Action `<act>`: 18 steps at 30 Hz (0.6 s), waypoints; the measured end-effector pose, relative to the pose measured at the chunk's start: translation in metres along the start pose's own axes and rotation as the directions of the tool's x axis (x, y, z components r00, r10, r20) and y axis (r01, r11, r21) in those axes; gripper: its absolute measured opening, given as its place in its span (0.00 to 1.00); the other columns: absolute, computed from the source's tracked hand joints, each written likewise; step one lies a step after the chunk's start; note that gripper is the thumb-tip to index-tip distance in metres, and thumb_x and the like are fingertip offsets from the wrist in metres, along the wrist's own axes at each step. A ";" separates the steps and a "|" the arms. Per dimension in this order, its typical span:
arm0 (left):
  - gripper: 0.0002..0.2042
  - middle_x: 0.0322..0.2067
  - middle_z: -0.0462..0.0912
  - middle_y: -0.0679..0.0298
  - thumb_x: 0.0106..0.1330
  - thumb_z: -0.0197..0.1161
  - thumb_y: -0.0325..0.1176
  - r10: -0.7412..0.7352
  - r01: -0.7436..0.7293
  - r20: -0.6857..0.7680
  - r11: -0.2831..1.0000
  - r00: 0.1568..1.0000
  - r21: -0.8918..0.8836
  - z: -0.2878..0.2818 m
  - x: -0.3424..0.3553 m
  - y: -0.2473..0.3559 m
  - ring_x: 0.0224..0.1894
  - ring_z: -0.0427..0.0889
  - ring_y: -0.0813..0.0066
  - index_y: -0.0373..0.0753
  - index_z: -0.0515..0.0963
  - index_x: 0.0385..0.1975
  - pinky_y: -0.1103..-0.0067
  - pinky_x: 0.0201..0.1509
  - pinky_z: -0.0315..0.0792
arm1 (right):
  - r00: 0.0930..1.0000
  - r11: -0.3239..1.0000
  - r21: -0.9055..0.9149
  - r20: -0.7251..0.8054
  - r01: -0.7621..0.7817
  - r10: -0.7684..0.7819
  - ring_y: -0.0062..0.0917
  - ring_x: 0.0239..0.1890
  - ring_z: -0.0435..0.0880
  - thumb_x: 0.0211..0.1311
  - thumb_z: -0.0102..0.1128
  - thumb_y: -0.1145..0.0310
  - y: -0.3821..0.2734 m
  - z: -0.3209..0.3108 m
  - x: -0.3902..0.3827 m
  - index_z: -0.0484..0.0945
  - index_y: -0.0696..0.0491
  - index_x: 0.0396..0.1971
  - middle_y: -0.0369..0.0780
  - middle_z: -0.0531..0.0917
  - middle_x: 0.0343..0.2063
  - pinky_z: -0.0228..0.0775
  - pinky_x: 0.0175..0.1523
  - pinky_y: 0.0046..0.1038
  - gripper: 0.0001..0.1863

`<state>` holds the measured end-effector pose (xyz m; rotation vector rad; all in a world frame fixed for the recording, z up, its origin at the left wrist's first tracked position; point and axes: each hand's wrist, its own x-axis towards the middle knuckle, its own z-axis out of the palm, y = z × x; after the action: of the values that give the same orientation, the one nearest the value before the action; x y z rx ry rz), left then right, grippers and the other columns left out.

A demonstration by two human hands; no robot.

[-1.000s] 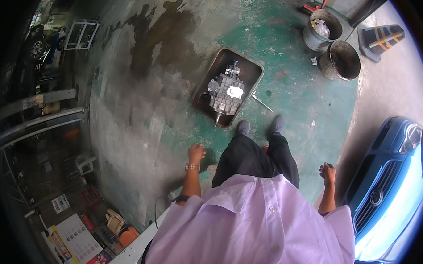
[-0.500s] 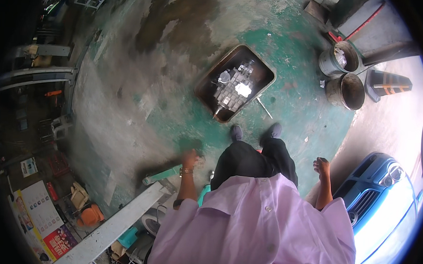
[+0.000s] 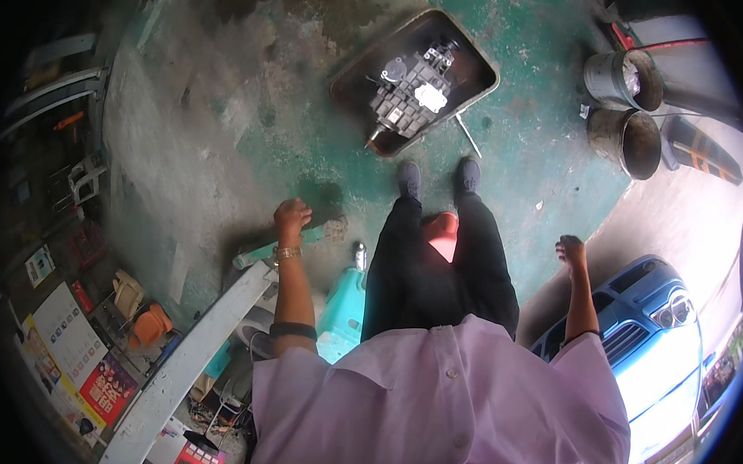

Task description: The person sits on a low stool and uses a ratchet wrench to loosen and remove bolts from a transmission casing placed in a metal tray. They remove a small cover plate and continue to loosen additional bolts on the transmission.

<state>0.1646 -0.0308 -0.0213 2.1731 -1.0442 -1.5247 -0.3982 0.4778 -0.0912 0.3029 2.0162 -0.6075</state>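
The person stands on a green painted floor [image 3: 251, 135] and looks straight down, so the pink shirt [image 3: 430, 400] hides the lower body, and only the dark trousers and two shoes show below it. The left hand [image 3: 292, 216] rests on the upper end of a green bar [image 3: 284, 246], with the fingers curled over it; whether they close fully around the bar I cannot tell, because the hand covers that part. The bar lies with its long axis from lower left to upper right, and its upper right end, with a grey lump on it, points toward the metal tray [image 3: 478, 67]. Its lower left end meets a white beam [image 3: 192, 357], and what joins them is hard to make out. The right hand [image 3: 571, 251] hangs free with loosely bent fingers and holds nothing, well apart from the left hand. In the tray lies a gearbox [image 3: 411, 93], with its long axis also from lower left to upper right. Two metal buckets [image 3: 621, 110] stand at the upper right, and a blue car [image 3: 657, 327] is cut off by the dark rim.
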 end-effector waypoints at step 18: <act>0.13 0.35 0.85 0.61 0.72 0.64 0.39 -0.006 -0.057 0.316 0.980 0.949 0.189 0.248 0.152 -0.043 0.32 0.87 0.72 0.33 0.79 0.40 0.78 0.34 0.79 | 0.968 0.953 -0.172 0.029 0.249 -0.248 0.15 0.30 0.81 0.66 0.59 0.63 -0.148 0.099 0.204 0.84 0.53 0.44 0.33 0.85 0.31 0.70 0.32 0.19 0.13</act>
<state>-0.0154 -0.0659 -0.2516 2.0695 -1.3690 -1.8724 -0.4926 0.2929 -0.2642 -0.0606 2.1013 -0.5797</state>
